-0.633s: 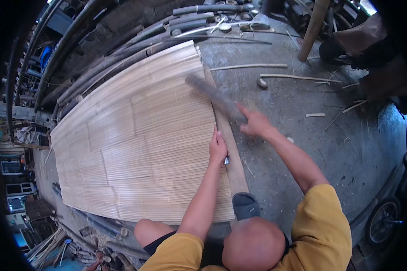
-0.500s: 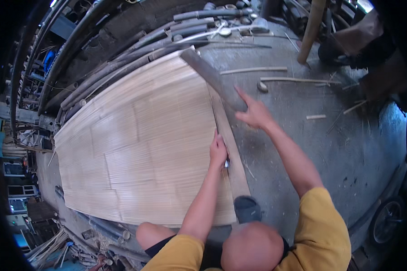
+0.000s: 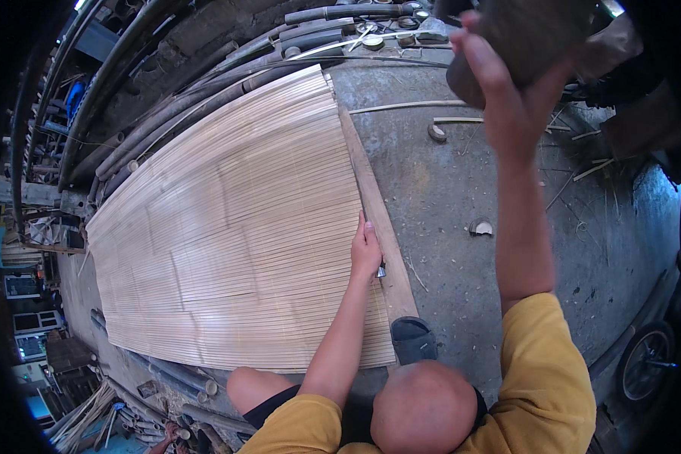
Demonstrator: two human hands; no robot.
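Since the earlier frame, the right hand point(image 3: 511, 113) has gone up and away from the right edge of the slatted mat point(image 3: 234, 234), taking the dark bar point(image 3: 537, 41) with it. I now have both close to my camera, off to the right of the mat's far end. The bar no longer slants across that edge.

The mat, the largest thing I see, lies spread out on the floor just as before, with long dark poles point(image 3: 197, 110) beyond its far side and a flat board point(image 3: 386, 234) showing along its right edge. I see the right arm raised well clear of the mat, its forearm upright in my view. The hand is closed round the bar, which is dim and slightly blurred, so I cannot make out its full shape.

The left arm reaches over the mat's near right corner and has hardly shifted. The left hand point(image 3: 365, 253) stays on the right edge, fingers wrapped round a thin tool point(image 3: 381, 271) whose shiny end pokes out on the near side. To the right of the mat, on the floor, lies a small pale chunk point(image 3: 481, 227), which the right arm covered a moment ago.
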